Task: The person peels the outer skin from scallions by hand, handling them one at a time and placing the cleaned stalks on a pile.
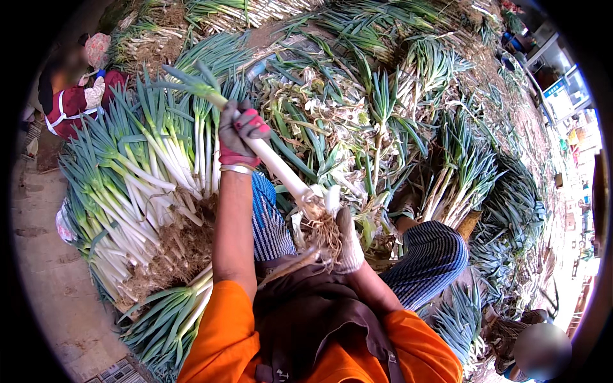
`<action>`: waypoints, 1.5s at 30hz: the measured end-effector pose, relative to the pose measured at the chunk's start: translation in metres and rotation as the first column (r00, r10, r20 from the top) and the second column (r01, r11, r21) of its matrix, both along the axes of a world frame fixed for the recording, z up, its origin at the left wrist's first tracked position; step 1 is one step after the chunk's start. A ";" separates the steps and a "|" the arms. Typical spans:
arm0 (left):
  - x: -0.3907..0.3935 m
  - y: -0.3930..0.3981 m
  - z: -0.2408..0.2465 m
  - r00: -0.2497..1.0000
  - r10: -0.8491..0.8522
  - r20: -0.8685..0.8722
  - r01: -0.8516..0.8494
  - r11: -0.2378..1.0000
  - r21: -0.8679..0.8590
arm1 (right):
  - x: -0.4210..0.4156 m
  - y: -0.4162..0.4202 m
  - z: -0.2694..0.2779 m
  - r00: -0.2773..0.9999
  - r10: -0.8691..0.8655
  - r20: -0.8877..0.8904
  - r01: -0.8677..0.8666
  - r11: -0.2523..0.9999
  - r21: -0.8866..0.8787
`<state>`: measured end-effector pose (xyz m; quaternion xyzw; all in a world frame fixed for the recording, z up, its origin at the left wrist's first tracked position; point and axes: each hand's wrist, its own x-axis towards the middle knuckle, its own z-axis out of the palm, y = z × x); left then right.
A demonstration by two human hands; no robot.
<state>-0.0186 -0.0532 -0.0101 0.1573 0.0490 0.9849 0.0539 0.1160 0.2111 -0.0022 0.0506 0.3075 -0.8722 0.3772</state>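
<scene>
A thick Welsh onion (280, 167) slants across the middle of the view, leaf end up left and roots down right. My left hand (239, 131), in a grey and pink glove, is closed around its stalk just below the green leaves. At the root end is my right hand (348, 242), in a pale knitted glove, against the tangled roots (324, 234). Its fingers are partly hidden and blurred, so their grip is unclear. A loose, withered outer leaf (292, 268) hangs below the roots, over my dark apron (306, 311).
Many cleaned Welsh onions (143, 191) lie piled on my left, roots toward me. Stripped leaves and skins (330, 110) cover the ground ahead. More bundles (459, 177) stand to the right. One person (76, 103) sits at far left, another (541, 349) at lower right.
</scene>
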 end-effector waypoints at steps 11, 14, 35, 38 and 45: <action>-0.014 -0.015 -0.015 0.910 0.100 0.403 0.036 0.948 -0.316 | 0.010 0.088 0.022 0.974 -0.009 -0.225 0.123 0.861 0.494; -0.013 0.013 -0.008 0.854 0.298 0.426 -0.045 0.859 -0.510 | -0.018 0.074 0.001 0.776 0.335 -0.535 0.093 0.778 0.622; -0.006 0.048 0.007 0.993 0.105 0.049 -0.087 0.956 -0.281 | -0.040 -0.022 -0.061 0.926 -0.188 -0.326 0.323 0.842 0.432; -0.003 0.039 0.013 0.979 -0.035 -0.203 0.003 0.988 -0.153 | -0.030 -0.023 -0.057 0.953 -0.182 -0.240 0.261 0.899 0.352; 0.024 -0.032 0.044 0.955 0.015 -0.297 -0.118 0.937 -0.330 | -0.036 0.064 -0.133 0.953 0.285 -0.103 -0.094 0.601 0.793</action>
